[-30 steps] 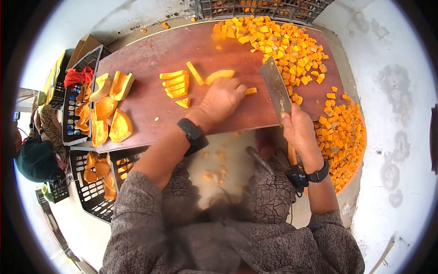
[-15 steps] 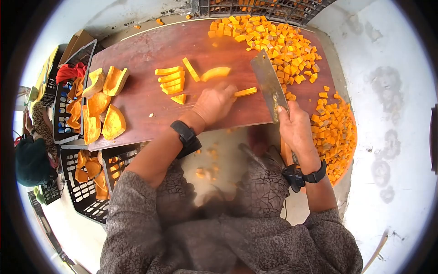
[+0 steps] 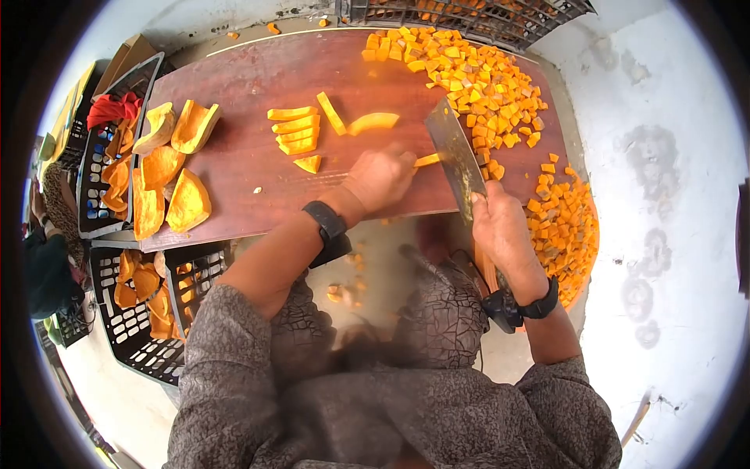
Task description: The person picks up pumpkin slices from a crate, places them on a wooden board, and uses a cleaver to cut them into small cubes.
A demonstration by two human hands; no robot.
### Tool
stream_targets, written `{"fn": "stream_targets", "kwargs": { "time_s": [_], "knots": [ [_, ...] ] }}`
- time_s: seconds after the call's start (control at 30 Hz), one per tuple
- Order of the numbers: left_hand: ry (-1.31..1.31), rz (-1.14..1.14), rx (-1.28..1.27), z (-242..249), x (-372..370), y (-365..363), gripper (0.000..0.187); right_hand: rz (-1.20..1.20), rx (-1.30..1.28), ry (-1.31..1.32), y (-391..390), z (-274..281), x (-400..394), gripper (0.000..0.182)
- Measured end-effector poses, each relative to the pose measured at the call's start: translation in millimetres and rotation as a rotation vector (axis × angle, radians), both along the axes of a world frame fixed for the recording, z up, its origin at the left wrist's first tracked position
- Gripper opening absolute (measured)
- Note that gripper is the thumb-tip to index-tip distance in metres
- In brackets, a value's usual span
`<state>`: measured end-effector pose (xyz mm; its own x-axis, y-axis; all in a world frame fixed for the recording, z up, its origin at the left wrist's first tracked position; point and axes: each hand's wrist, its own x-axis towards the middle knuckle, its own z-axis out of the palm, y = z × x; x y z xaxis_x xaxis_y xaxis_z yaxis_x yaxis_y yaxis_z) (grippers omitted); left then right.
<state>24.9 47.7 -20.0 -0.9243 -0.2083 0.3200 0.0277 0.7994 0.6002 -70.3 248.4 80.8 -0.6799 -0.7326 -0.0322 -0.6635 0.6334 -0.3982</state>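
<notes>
On the table [image 3: 234, 156], an orange strip [image 3: 427, 160] is being cut, seemingly pinched by left hand [image 3: 380, 180], cleaver [image 3: 455, 148] clasped in right hand [image 3: 504, 227]; steadiness is needed.

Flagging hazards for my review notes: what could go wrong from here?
The bare left hand sits at one end of a thin orange squash strip, with the broad grey metal cleaver in the right hand at the other, so a slip might cut its fingers.

The heap of small orange squash cubes reaches close to the far edge of the reddish-brown table; a knock could send some over.
</notes>
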Motion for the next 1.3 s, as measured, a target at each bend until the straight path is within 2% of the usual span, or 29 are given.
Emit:
{"fn": "stream_targets", "kwargs": {
  "time_s": [0.2, 0.27, 0.47, 0.6, 0.67, 0.8, 0.87, 0.97, 1.3],
  "knots": [
    [-0.002, -0.014, -0.049, -6.0, -2.6, 3.0, 0.012, 0.007, 0.068, 0.006, -4.8, -1.8, 0.0, 0.014],
    [0.012, -0.019, -0.045, -5.9, -4.0, 4.1, 0.012, 0.083, 0.052, 0.048, -9.6, -7.2, -1.9, 0.01],
    [0.078, -0.038, -0.017, -9.6, -3.0, 5.6, 0.011, 0.042, -0.014, 0.033, -29.1, -38.1, -13.4, 0.015],
    [0.089, -0.02, -0.065, -6.9, 0.5, 7.1, 0.01, -0.016, 0.001, 0.009, -37.5, -30.2, -18.6, 0.016],
    [0.126, -0.011, -0.071, -7.5, -1.1, 8.0, 0.01, 0.008, -0.097, 0.016, -33.0, -36.0, -22.9, 0.018],
    [0.181, 0.033, -0.069, -13.7, -9.5, 9.8, 0.008, 0.03, -0.125, 0.044, -28.0, -12.2, -23.8, 0.02],
    [0.161, 0.05, -0.081, -15.5, -11.5, 10.9, 0.008, -0.113, -0.106, 0.029, -24.6, -5.8, -26.6, 0.018],
    [0.089, 0.077, -0.026, -12.2, -16.1, 10.7, 0.017, -0.077, -0.051, 0.008, -17.5, 7.1, -16.8, 0.017],
    [0.086, -0.009, -0.045, -12.6, -18.1, 9.9, 0.006, 0.034, 0.033, 0.043, -6.8, -7.0, -5.0, 0.01]
  ]
}}
